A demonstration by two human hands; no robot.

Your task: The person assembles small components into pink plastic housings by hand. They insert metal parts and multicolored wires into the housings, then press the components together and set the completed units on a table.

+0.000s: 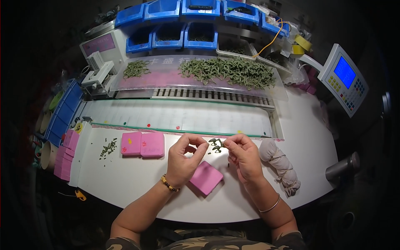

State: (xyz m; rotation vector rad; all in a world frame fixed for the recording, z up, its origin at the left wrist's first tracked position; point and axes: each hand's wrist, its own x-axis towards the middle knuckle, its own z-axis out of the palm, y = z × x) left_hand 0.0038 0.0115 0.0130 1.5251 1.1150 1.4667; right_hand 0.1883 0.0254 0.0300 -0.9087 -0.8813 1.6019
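Observation:
My left hand (183,162) is raised over the white table, thumb and forefinger curled into a pinch; anything between the tips is too small to make out. Opposite it, my right hand (245,158) pinches a small dark-green branched piece (221,143) between thumb and fingers. Just left of that piece are more small dark-green rounded pieces (213,142), close to the fingertips. A pink block (206,178) rests on the table between my wrists. Farther left, two pink blocks (131,143) stand side by side, and short dark-green bits (109,148) lie scattered near them.
Beyond my hands runs a white conveyor belt (175,114). Behind it, a translucent sheet (162,81) carries a heap of green branched pieces (233,71). Blue bins (168,35) line the back. At right are a knotted whitish cloth bundle (280,164), a metal cylinder (341,167) and a keypad panel (345,77).

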